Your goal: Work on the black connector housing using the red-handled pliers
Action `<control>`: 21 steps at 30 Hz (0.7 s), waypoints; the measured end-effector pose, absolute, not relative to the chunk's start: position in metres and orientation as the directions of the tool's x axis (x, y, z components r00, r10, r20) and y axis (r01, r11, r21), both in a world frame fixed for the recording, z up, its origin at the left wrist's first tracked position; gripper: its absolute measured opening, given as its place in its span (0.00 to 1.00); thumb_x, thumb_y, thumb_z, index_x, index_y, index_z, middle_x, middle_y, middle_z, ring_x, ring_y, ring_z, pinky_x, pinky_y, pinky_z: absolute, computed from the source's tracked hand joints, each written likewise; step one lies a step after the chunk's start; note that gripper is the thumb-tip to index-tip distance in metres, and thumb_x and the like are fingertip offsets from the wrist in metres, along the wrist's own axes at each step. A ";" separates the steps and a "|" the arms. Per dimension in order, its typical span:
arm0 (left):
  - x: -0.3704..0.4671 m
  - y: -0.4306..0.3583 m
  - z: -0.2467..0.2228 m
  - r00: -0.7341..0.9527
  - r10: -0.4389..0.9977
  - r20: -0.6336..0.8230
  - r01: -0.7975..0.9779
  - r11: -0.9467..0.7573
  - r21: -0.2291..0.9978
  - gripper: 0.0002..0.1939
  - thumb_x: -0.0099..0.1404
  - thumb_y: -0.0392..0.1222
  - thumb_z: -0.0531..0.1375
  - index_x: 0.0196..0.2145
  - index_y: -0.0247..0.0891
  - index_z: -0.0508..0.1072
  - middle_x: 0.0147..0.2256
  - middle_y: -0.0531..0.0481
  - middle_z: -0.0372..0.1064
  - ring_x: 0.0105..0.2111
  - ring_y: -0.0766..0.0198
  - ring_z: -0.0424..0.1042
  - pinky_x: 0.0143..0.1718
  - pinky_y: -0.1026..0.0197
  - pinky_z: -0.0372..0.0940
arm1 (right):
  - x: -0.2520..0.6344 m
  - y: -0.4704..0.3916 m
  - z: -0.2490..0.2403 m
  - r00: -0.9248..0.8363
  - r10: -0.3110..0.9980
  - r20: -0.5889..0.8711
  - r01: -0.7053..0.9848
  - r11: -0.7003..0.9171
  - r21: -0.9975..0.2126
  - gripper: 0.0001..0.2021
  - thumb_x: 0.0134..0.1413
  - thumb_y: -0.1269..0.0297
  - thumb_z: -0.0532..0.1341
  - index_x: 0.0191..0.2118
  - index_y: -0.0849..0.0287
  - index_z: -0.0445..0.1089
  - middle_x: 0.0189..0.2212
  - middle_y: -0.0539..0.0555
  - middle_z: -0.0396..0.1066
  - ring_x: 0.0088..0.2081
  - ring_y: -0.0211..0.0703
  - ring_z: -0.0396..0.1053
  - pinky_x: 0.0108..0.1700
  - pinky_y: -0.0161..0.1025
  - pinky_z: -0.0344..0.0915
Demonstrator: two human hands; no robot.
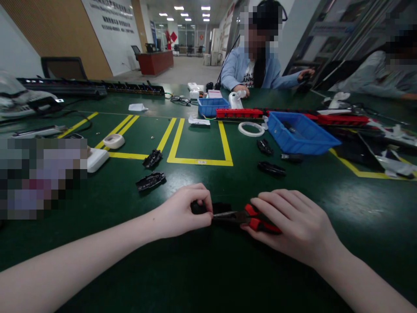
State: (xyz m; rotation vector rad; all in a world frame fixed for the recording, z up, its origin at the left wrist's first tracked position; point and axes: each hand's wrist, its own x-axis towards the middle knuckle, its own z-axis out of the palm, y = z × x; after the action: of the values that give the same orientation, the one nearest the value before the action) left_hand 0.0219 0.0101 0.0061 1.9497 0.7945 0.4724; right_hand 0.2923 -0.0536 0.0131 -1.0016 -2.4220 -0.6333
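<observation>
My right hand [293,219] is wrapped round the red and black handles of long-nosed pliers [241,216]. The pliers point left, and their tips meet the fingertips of my left hand [192,208]. A black part [197,207] is pinched in my left hand, mostly covered by the fingers; dark material continues behind the pliers. Whether the jaws grip something is too small to tell. Two black plastic pieces [150,181] [153,159] lie beyond my left hand. Two similar black pieces [271,168] [265,147] lie beyond my right hand.
On the green table [202,187] stand a large blue bin [301,132] and a smaller blue bin [213,106], near a white tape roll [251,129] and red strips [239,114]. A black-handled tool [292,158] lies by the large bin. A person [257,65] sits across, another at right.
</observation>
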 end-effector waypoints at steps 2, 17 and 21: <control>0.022 0.010 0.007 0.713 0.701 -0.004 0.335 -0.336 0.880 0.03 0.62 0.36 0.63 0.31 0.37 0.74 0.39 0.51 0.67 0.41 0.61 0.68 0.45 0.58 0.62 | 0.292 -0.054 0.013 -0.643 0.525 0.558 0.735 0.627 0.258 0.12 0.61 0.60 0.63 0.43 0.65 0.74 0.37 0.61 0.77 0.37 0.49 0.72 0.39 0.44 0.66; 0.025 0.007 0.008 0.686 0.727 -0.004 0.371 -0.346 0.862 0.04 0.63 0.38 0.61 0.31 0.38 0.73 0.38 0.50 0.67 0.39 0.60 0.66 0.43 0.57 0.62 | 0.294 -0.052 0.013 -0.625 0.571 0.532 0.747 0.634 0.198 0.13 0.60 0.58 0.64 0.43 0.64 0.73 0.37 0.60 0.77 0.36 0.49 0.74 0.36 0.43 0.69; 0.024 0.007 0.007 0.693 0.721 0.005 0.354 -0.347 0.869 0.04 0.64 0.39 0.61 0.31 0.37 0.74 0.38 0.50 0.67 0.39 0.61 0.66 0.43 0.58 0.62 | 0.294 -0.052 0.013 -0.629 0.556 0.544 0.750 0.619 0.235 0.14 0.61 0.58 0.64 0.43 0.65 0.74 0.37 0.61 0.77 0.37 0.50 0.74 0.37 0.44 0.69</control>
State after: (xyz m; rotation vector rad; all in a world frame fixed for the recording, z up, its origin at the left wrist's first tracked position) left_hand 0.0238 0.0069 0.0068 1.9590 0.8298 0.4890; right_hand 0.2944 -0.0521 0.0132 -1.0361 -2.4230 -0.6270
